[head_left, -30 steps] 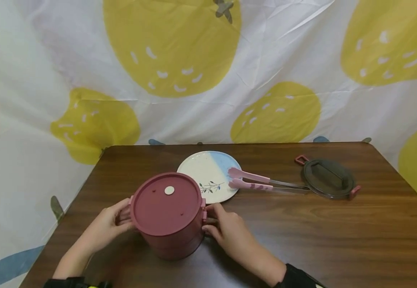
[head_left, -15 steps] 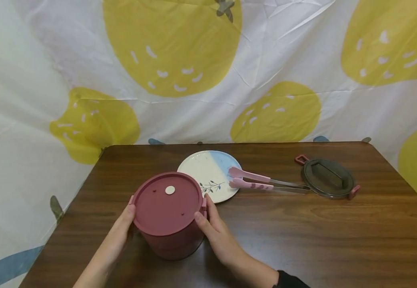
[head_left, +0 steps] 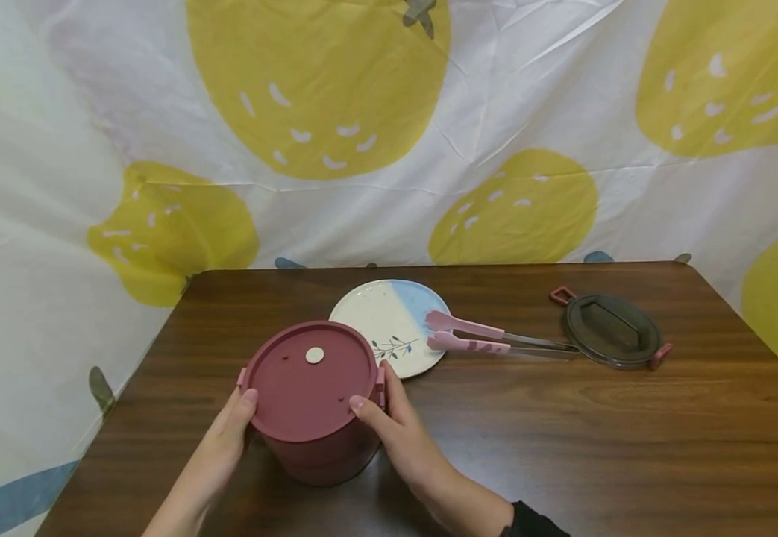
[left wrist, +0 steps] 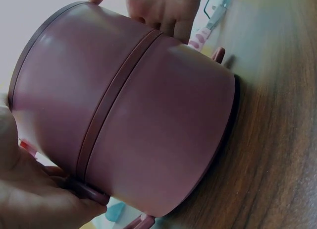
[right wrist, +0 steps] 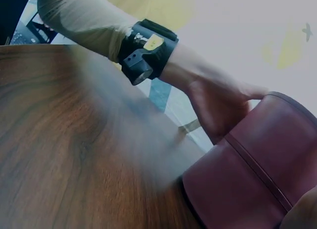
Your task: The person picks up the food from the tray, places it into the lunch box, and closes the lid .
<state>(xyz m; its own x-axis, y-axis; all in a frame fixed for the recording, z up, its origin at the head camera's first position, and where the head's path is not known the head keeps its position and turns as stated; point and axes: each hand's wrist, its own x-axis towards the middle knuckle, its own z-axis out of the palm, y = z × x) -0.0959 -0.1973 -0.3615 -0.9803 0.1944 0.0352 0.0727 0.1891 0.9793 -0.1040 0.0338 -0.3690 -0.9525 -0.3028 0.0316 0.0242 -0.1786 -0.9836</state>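
Note:
A dark red, two-tier round lunch box [head_left: 321, 451] stands upright on the wooden table, its lid [head_left: 295, 395] on top. A white round button [head_left: 315, 356] sits on the lid. My left hand [head_left: 225, 429] holds the left side, thumb at the lid's rim; the left wrist view shows its fingers by a side clip [left wrist: 88, 190]. On the other side my right hand [head_left: 405, 440] grips the box, thumb on the lid's edge and fingers behind the right latch [head_left: 380, 386]. The box hides part of both hands' fingers.
Behind the box lies an oval white and blue plate [head_left: 368, 313]. Pink-tipped tongs [head_left: 469, 328] rest partly on it, their metal arms reaching right towards a dark see-through lid [head_left: 610, 328] with red clips. A lemon-print cloth [head_left: 362, 224] hangs behind the table [head_left: 563, 447].
Both hands have shifted up from the side clips, and their thumbs now lie at the lid's edge. The lunch box has hardly moved; plate, tongs and dark lid stay put.

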